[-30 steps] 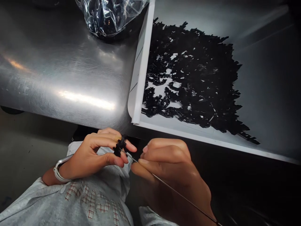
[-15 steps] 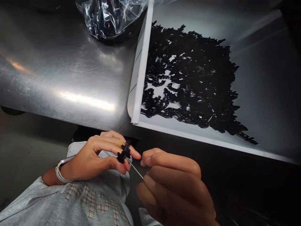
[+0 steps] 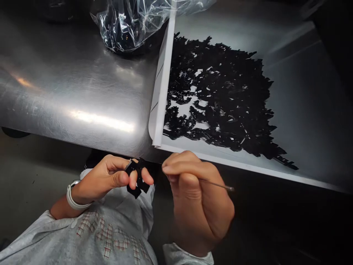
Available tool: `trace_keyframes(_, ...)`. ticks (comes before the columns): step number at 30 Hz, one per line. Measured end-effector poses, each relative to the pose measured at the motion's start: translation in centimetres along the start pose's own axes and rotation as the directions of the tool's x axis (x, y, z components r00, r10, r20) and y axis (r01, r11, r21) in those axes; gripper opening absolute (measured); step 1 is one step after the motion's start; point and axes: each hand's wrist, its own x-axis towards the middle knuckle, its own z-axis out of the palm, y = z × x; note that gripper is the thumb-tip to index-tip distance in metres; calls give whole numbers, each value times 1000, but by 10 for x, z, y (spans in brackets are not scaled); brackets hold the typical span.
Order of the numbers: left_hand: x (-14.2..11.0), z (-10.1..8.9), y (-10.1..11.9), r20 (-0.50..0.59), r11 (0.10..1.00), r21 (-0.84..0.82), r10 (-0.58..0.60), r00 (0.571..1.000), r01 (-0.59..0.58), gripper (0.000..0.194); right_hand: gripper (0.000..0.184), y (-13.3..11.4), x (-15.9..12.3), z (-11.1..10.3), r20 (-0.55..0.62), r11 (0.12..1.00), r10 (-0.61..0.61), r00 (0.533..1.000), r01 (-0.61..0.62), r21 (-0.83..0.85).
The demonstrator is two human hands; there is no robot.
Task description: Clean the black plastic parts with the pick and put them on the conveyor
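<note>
My left hand (image 3: pixel 110 178) is closed around a small black plastic part (image 3: pixel 135 191), which sits between the thumb and fingers with fingertips showing past its edges. To the right, my right hand (image 3: pixel 197 198) is closed on a thin metal rod tool (image 3: pixel 217 184). Its shaft runs out behind the fingers toward the right, and the rest is hidden in the grip. Between the tool hand and the black part there is a gap. Both hands are in front of the table's near edge, above my lap.
A white tray (image 3: pixel 163 92) on the right holds a heap of black plastic parts (image 3: pixel 228 95). Left of it stretches a scratched metal tabletop (image 3: pixel 91 84). A clear plastic bag (image 3: pixel 121 27) with dark contents stands at the back, beside the tray wall.
The rod has come away from the black part. My right hand has turned, so the shaft now points right. The black part has been turned in my left fingers.
</note>
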Motion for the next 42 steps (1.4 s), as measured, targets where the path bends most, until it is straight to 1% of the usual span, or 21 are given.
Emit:
trace_keyframes(2,1,1,1,47,999,-21,-28,999,29,49,18,-4,10,0,87,997,31,996,-38,75)
trace_keyframes(3,1,2,2,57,999,-19,-37,998,38,49,17,-6,12,0,140,992,54,989,-69,105)
trace_keyframes(5,1,2,3,44,999,1,-54,998,54,49,17,-9,16,-1,226,980,107,968,-141,141)
trace_keyframes(7,1,2,2,35,997,21,-70,997,69,46,16,-10,18,-3,278,968,148,949,-197,157)
trace_keyframes(10,0,1,2,66,994,45,-104,992,102,41,18,-10,22,-6,349,943,189,918,-269,197)
trace_keyframes(12,0,1,1,81,991,63,-121,989,116,39,18,-9,25,-9,403,929,191,895,-298,220)
trace_keyframes(15,0,1,3,74,991,72,-116,990,111,38,10,-6,26,-12,459,924,179,870,-309,226)
trace_keyframes(18,1,1,5,69,992,76,-110,992,105,40,10,-2,23,-11,462,915,155,873,-304,267)
trace_keyframes(21,3,2,6,44,990,93,-115,992,110,41,16,0,21,-7,411,915,142,900,-278,293)
trace_keyframes(23,3,1,5,26,987,108,-122,992,119,42,18,-1,20,-5,390,922,151,908,-272,275)
trace_keyframes(26,1,1,3,20,985,109,-133,991,130,43,12,-4,20,-6,417,917,185,890,-309,254)
trace_keyframes(28,1,1,3,26,987,90,-134,991,132,43,7,-3,19,-7,434,901,204,877,-342,268)
trace_keyframes(31,0,1,4,37,988,79,-133,990,130,43,13,-2,17,-6,416,890,186,890,-332,313)
trace_keyframes(34,1,1,3,35,986,95,-137,990,134,42,17,-2,17,-3,380,904,180,907,-305,299)
trace_keyframes(38,0,2,3,6,983,110,-149,989,147,44,13,-6,18,-3,401,914,192,896,-312,259)
trace_keyframes(40,0,2,3,2,983,105,-150,989,149,44,9,-6,18,-5,418,912,188,889,-316,262)
trace_keyframes(42,0,3,4,0,982,106,-155,988,154,46,10,-3,17,-6,419,904,186,889,-322,281)
